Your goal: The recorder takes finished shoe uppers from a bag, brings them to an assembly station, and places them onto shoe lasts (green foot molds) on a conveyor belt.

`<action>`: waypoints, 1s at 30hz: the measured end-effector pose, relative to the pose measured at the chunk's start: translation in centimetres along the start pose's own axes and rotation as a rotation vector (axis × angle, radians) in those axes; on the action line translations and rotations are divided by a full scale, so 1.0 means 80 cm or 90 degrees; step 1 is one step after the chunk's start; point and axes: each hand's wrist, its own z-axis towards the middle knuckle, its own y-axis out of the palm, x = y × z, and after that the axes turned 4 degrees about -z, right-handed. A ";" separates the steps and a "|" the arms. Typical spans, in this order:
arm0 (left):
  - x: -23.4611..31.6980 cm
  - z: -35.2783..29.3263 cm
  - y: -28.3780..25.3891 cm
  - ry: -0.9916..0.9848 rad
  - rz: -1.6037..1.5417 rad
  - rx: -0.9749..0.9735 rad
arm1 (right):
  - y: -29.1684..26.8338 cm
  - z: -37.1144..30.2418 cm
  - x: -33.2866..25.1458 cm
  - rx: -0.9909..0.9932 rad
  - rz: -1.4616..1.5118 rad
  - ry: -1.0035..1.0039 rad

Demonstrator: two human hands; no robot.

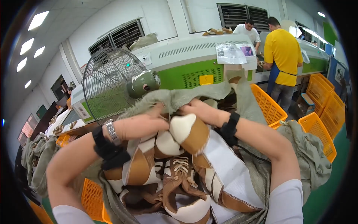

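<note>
A grey-green cloth sack point(209, 90) stands in front of me with its mouth spread wide. Brown and white shoe uppers point(186, 175) fill it, and one nearer the middle shows its laces. At the sack's far rim, my left hand point(151, 121) is closed on the frayed cloth, its fingertips partly hidden. Close beside it, my right hand point(201, 111) has its fingers curled round the same rim. A few loose threads hang between the two hands. Just below them lies a cream-and-brown upper piece point(190, 130).
Behind the sack stand a caged fan point(112, 82) and a long green-and-white machine point(190, 72). Orange crates point(268, 104) sit at the right, near another filled sack point(304, 149). Two people work beyond; one wears a yellow shirt point(283, 48).
</note>
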 end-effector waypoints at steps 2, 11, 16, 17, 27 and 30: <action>0.095 -0.026 0.016 -0.194 -0.253 0.042 | 0.014 -0.023 -0.028 -0.032 -0.003 0.080; 0.048 -0.131 0.055 -0.225 -0.161 0.346 | 0.035 -0.071 -0.053 -0.124 -0.362 -0.125; 0.015 -0.148 0.020 -0.163 0.000 0.517 | 0.033 -0.068 -0.077 -0.042 -0.633 -0.154; 0.020 -0.146 0.006 -0.123 -0.002 0.523 | 0.033 -0.074 -0.088 0.018 -0.720 -0.175; 0.107 -0.093 -0.044 -0.053 0.147 0.370 | 0.033 -0.094 -0.099 -0.121 -0.564 -0.076; 0.064 -0.048 -0.031 0.060 0.274 0.152 | 0.037 -0.093 -0.098 -0.128 -0.561 -0.069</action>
